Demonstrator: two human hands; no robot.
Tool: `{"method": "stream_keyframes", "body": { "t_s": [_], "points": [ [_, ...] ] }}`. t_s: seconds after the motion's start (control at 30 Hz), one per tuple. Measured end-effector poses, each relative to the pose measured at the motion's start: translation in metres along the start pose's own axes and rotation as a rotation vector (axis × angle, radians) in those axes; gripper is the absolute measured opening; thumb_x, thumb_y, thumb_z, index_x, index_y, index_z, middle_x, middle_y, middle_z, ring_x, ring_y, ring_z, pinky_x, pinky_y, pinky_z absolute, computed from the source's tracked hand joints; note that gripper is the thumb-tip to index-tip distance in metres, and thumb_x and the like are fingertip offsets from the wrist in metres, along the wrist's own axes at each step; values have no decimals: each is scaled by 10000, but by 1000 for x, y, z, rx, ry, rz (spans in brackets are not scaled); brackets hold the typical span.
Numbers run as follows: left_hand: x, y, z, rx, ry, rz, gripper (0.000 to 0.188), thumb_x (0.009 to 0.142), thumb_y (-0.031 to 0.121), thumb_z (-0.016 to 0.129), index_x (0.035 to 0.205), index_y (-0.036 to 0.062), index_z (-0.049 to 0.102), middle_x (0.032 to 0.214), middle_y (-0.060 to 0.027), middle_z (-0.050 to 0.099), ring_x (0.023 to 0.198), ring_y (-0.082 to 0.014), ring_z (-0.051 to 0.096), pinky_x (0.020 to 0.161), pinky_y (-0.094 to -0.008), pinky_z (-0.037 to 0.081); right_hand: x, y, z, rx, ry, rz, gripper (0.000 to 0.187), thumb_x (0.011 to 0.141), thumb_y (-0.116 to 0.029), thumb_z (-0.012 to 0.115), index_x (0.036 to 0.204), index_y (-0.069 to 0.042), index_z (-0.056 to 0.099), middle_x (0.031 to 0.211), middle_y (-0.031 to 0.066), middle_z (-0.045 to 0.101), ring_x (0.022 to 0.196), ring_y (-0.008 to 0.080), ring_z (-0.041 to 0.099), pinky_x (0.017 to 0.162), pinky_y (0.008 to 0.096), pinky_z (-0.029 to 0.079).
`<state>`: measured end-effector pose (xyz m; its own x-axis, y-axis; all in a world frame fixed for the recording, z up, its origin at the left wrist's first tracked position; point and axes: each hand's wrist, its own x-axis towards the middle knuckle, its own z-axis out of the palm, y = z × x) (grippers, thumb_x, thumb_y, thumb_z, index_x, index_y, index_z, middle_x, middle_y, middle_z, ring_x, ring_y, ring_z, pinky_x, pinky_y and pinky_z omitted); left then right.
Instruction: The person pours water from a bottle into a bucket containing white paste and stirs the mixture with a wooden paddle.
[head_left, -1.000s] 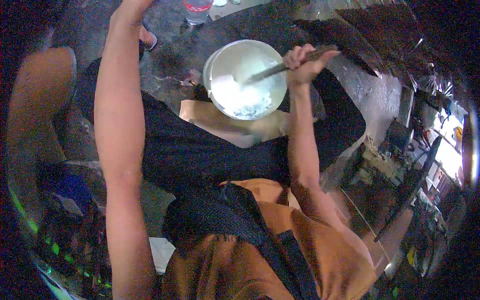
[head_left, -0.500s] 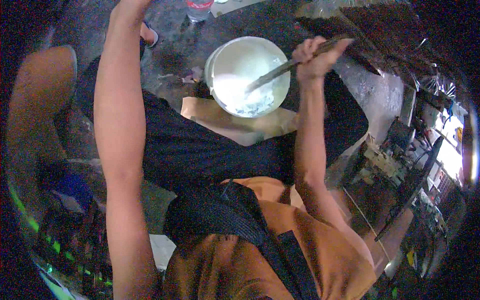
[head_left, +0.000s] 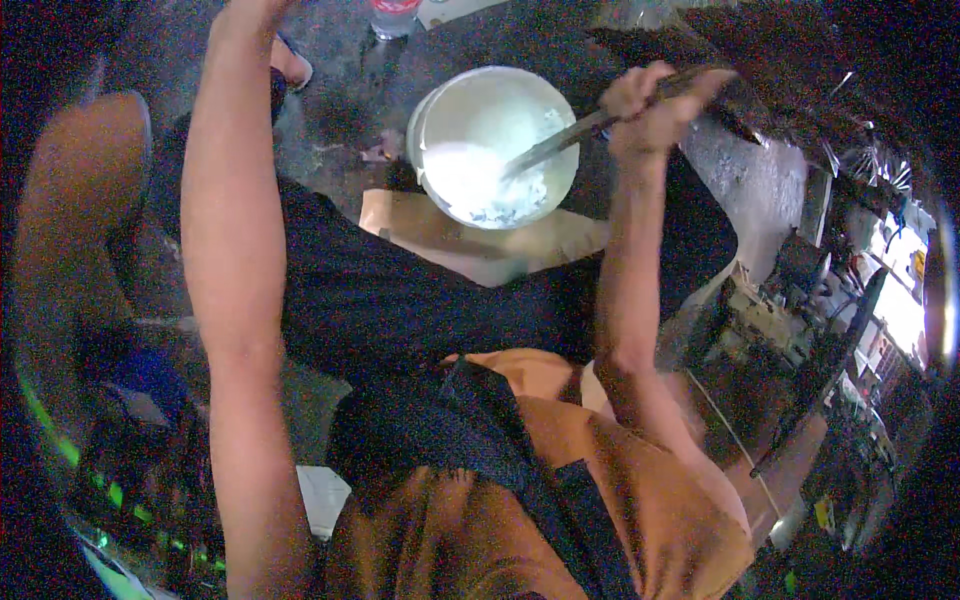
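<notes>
Nearest the camera an orange shirt point(head_left: 560, 500) and a dark strap point(head_left: 500, 440) fill the lower edge; above them dark trousers point(head_left: 400, 290) spread over the person's lap; from there both bare forearms run up the picture; a flat piece of brown cardboard point(head_left: 470, 235) lies on the floor point(head_left: 340, 120) just past the knees, and the white bucket point(head_left: 497, 145) stands at its far edge, touching it; the bucket is round and open-topped, its inner wall smeared white, with a pool of pale, lumpy white stuff lying low toward its near left side; a long dark stick point(head_left: 570, 135) slants down from the right over the rim, its tip sunk in the white pool; the right hand point(head_left: 650, 105) is clenched around the stick's upper end, just beyond the bucket's right rim; the left hand runs out of the top edge, so its grip cannot be told; farther off a clear bottle point(head_left: 392, 15) stands on the floor at the top edge, well apart from the bucket
</notes>
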<state>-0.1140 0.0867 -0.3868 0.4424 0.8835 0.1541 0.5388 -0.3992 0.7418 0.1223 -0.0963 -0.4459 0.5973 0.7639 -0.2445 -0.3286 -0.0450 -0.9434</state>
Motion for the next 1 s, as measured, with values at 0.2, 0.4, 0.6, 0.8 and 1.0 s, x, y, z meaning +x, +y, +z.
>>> {"method": "stream_keyframes", "body": {
  "t_s": [0.2,0.4,0.6,0.8,1.0],
  "points": [
    [6,-12,2,9,24,30,330,875,271,605,1025,-21,637,907,-147,674,804,-205,641,723,-320,505,15,-23,-2,72,-18,-221,806,657,-918,207,512,-137,339,433,-13,279,382,124,228,391,276,196],
    [11,-9,12,-13,9,13,329,879,272,601,1030,-18,636,910,-153,673,824,-209,642,735,-325,505,13,37,-17,-11,56,2,774,702,-882,253,520,-135,339,437,-13,272,367,128,250,387,273,192],
    [6,-12,3,16,15,37,338,888,277,597,1055,-15,627,932,-149,672,848,-225,643,747,-324,502,20,-39,-17,132,-246,-150,731,783,-806,235,547,-129,372,438,-3,297,365,131,263,377,273,238],
    [14,6,18,-83,-42,39,331,883,275,600,1036,-17,634,918,-143,674,838,-212,640,740,-321,500,39,113,-69,228,-5,-105,620,879,-686,282,667,-142,488,477,5,347,374,148,311,357,259,277],
    [0,-7,-2,19,18,13,333,883,276,598,1032,-19,635,909,-139,674,797,-203,627,714,-317,496,-14,-37,8,114,-340,-194,612,869,-695,251,631,-147,381,471,-14,344,379,108,302,395,254,253]
  ]
}}
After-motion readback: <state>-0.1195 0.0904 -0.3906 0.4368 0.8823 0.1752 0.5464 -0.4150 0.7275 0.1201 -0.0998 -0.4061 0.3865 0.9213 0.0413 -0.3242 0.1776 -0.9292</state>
